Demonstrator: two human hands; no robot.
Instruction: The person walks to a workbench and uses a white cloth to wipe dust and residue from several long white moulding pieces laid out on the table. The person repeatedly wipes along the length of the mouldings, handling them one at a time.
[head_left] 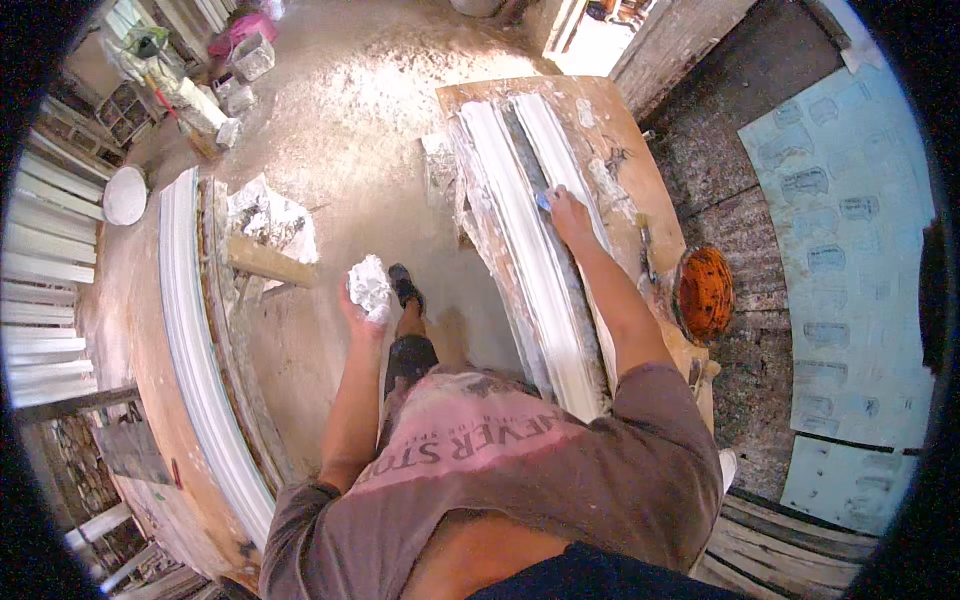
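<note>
My left hand (353,309) is held out over the floor, its fingers curled round a lumpy white wad (371,284) that looks like wet plaster or fibre. On the right, a long ribbed white moulding (505,190) lies along a wooden worktable (632,150), and a second white strip (545,135) runs beside it with a dark gap between. My right hand (573,217) reaches down to that gap, closed on a small blue piece (543,201) at the moulding's edge. Fingers hide most of the blue piece, and its kind is unclear.
An orange bowl with dark smears (706,295) sits at the table's right edge, near a brush-like tool (645,240). Another long moulding (200,330) lies on a bench to my left. A white round basin (125,196) and a grey bucket (254,57) stand farther off.
</note>
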